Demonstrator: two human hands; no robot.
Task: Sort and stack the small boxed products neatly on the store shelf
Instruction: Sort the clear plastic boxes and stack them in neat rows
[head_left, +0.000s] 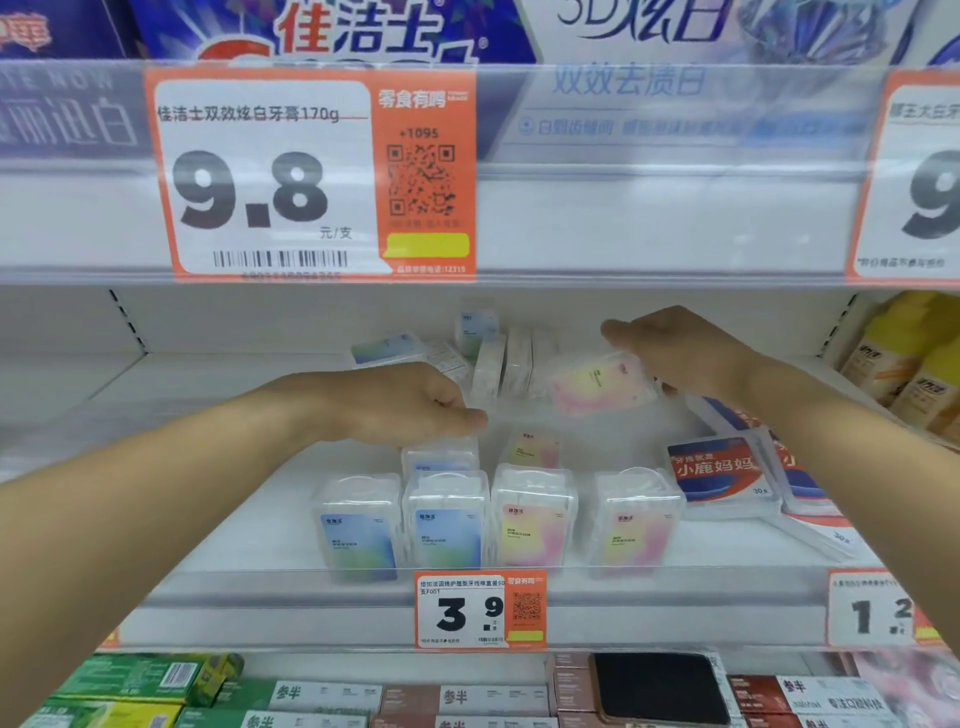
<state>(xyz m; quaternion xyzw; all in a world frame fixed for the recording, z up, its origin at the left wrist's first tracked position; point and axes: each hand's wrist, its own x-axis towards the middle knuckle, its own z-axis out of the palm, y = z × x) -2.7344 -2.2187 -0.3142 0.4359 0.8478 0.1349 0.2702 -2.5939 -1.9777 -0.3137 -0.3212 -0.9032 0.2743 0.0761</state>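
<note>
Here, both bare arms reach into a white metal shelf (208, 519) fronted by a clear plastic lip. Right hand (685, 353) pinches a small clear-plastic box with a pink-and-yellow label (602, 384), thumb above and fingers below, lifted off the shelf floor and tilted, mid-depth on the shelf. Left hand (410, 405) hovers palm down, fingers loosely curled and holding nothing, just over a blue-labelled box in the second row (439, 457). Front row, upright behind the lip: two blue-labelled boxes (447, 525) on the left, two pink-labelled boxes (532, 525) on the right, all glossy, rounded-cornered, translucent. One more pink box (532, 449) stands behind them. Further back a loose cluster of white boxes (501, 364) stands on edge, some lying flat; contents too blurred to tell. Flat red-and-blue packets (717, 470) lie to the right, yellow bottles (904, 358) beyond. An orange-bordered price tag (478, 610) reads 3.9 on the shelf edge.
</note>
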